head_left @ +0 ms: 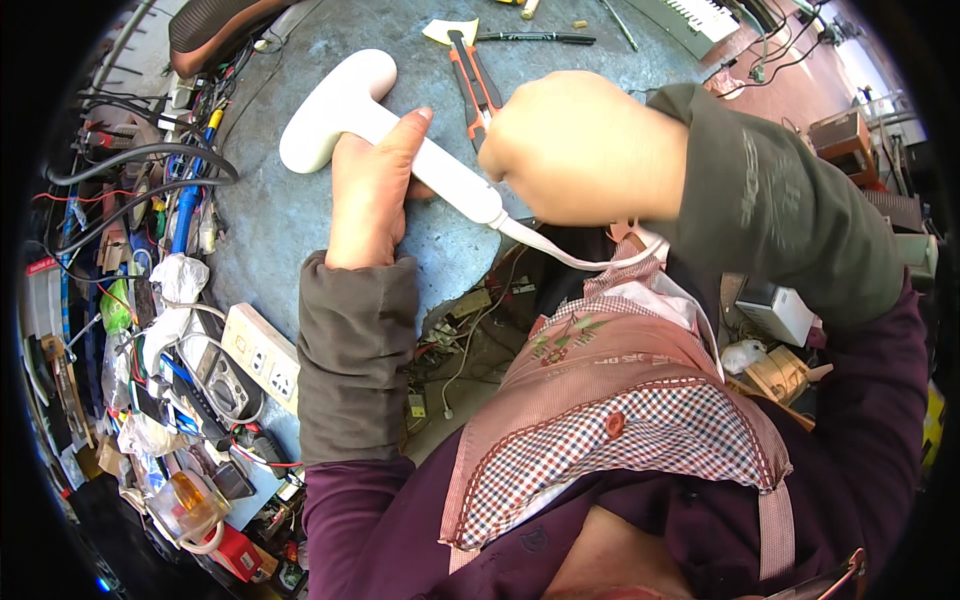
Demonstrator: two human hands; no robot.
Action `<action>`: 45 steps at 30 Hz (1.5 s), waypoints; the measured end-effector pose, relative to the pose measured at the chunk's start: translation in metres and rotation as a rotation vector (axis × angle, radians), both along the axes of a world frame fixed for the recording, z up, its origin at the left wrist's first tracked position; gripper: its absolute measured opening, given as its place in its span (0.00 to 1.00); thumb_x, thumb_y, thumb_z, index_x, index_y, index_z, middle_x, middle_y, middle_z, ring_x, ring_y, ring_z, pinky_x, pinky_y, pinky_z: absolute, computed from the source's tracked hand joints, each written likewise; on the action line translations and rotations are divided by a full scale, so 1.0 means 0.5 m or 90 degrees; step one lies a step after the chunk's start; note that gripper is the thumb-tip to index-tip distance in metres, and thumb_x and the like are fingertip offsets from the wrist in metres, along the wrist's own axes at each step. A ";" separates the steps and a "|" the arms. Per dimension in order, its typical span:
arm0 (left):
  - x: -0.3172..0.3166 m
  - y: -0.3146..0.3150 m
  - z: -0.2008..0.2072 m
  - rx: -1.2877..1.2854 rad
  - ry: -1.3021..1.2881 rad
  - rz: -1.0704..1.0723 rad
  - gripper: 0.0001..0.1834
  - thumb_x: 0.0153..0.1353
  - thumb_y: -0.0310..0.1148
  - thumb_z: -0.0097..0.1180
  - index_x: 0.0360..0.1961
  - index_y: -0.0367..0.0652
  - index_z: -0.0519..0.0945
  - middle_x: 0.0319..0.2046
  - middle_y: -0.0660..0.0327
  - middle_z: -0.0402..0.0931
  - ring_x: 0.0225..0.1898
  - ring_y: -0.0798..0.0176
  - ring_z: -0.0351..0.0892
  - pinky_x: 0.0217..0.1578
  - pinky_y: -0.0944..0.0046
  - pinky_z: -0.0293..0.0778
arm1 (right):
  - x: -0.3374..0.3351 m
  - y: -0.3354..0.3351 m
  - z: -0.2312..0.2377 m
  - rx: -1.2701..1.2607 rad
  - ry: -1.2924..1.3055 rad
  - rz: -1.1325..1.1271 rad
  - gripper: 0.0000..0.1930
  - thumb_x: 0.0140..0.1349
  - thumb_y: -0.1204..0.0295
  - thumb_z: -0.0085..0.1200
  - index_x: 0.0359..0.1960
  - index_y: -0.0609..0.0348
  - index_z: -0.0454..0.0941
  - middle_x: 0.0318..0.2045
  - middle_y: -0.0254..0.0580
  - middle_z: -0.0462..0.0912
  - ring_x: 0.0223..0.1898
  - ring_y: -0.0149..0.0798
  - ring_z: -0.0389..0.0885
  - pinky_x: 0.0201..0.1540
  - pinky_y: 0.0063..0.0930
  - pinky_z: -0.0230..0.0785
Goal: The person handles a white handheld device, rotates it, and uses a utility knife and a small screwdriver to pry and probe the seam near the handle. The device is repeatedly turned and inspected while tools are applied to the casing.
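The person's left hand [372, 195] grips a white T-shaped appliance [440, 178] by its handle, thumb lying along the top. Taking twelve o'clock as straight away from the person, the handle's long axis runs from between ten and eleven down to between four and five. The broad head [335, 110] sits at about eleven from the left hand, its crossbar slanting from one to seven, over the blue tabletop [260, 215].

The right hand [580, 150] is curled into a fist, a little blurred; from where I stand I can't tell whether anything is inside it. The handle's tail end lies at about eight from that fist, just beside the knuckles, so the right hand is nearer the tail and the left nearer the head. Whether fist and handle touch, I can't make out.

From the tail a white cord [575, 262] heads off toward four, then bends up beneath the right wrist. A red-and-black hand tool [475, 85] lies at ten from the fist, and a black pen [535, 38] at eleven.
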State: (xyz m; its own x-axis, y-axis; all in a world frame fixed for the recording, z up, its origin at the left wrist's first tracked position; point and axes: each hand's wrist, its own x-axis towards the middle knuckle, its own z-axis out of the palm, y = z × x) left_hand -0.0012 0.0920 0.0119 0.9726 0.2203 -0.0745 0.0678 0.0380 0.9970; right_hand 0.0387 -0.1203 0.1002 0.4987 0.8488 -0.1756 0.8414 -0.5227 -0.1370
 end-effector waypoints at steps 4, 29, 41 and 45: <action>-0.002 0.000 0.000 0.009 0.008 -0.007 0.37 0.70 0.34 0.68 0.74 0.31 0.67 0.34 0.62 0.79 0.27 0.67 0.84 0.19 0.66 0.79 | 0.060 -0.043 -0.037 0.174 0.267 -0.013 0.13 0.60 0.74 0.61 0.44 0.61 0.93 0.39 0.50 0.93 0.44 0.52 0.91 0.51 0.42 0.81; 0.016 0.006 -0.019 0.006 -0.016 -0.004 0.24 0.71 0.32 0.70 0.65 0.36 0.81 0.42 0.68 0.82 0.39 0.74 0.78 0.38 0.68 0.75 | -0.023 -0.118 -0.163 0.588 0.529 -0.221 0.13 0.72 0.70 0.63 0.50 0.66 0.90 0.32 0.35 0.89 0.35 0.28 0.82 0.41 0.29 0.75; -0.008 0.037 0.011 -0.412 -0.087 -0.089 0.16 0.63 0.45 0.61 0.43 0.45 0.76 0.26 0.58 0.76 0.28 0.55 0.79 0.35 0.54 0.80 | -0.168 0.003 -0.193 0.777 0.571 -0.293 0.18 0.68 0.69 0.75 0.33 0.59 0.72 0.28 0.28 0.75 0.29 0.20 0.69 0.30 0.23 0.66; 0.001 0.026 0.013 -0.433 -0.221 -0.168 0.20 0.60 0.47 0.62 0.45 0.45 0.76 0.25 0.56 0.77 0.30 0.52 0.80 0.40 0.49 0.82 | -0.175 0.075 -0.165 0.755 0.945 -0.239 0.18 0.68 0.70 0.73 0.35 0.60 0.70 0.30 0.29 0.75 0.32 0.26 0.71 0.33 0.29 0.68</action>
State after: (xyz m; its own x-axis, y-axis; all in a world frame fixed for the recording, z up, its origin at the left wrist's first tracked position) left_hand -0.0006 0.1052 0.0184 0.9785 -0.0047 0.2060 -0.1499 0.6698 0.7273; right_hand -0.0486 -0.0828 0.0180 0.6720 0.7373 -0.0694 -0.3768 0.2597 -0.8892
